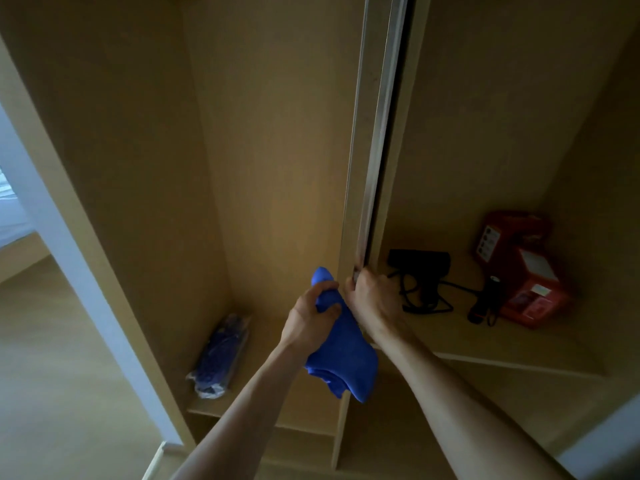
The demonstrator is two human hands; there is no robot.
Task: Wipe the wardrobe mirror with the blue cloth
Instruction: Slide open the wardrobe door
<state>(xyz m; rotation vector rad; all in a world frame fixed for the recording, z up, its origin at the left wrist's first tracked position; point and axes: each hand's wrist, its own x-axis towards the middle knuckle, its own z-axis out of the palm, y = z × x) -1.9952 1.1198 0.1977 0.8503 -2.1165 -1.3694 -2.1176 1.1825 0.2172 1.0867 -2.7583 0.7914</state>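
Step judged: sliding the wardrobe door aside, not yet wiping. Door edge (375, 133) seen edge-on, running from top of view down to the hands. No mirror glass visible, so cannot tell on which face.

Right hand (372, 299) clamped on door edge at its lower end, fingers wrapped round the metal strip. Left hand (311, 317) just left of door edge, clenched round blue cloth (346, 355). Cloth bunched, loose end hanging below the fist, touching or almost touching door edge; cannot tell which.

Right of door edge, on shelf (450, 337): black hair dryer (419, 259) with cord, nearest; dark torch-like item (485, 299) further right; red box (519, 268) furthest. Left of door edge, well apart: bagged dark-blue bundle (221, 355).

To do well:
- Pull with right hand along the track only, steady, no twisting, to avoid binding.
- Keep hanging cloth end clear of door edge and track; risk of snagging.
- Keep fingertips off the glass side if possible, to spare extra wiping.
- With mirror face exposed, refold cloth into a flat pad before first pass; bunched as now, poor contact likely.
- Hair dryer cord near door edge: check for no catch during travel.
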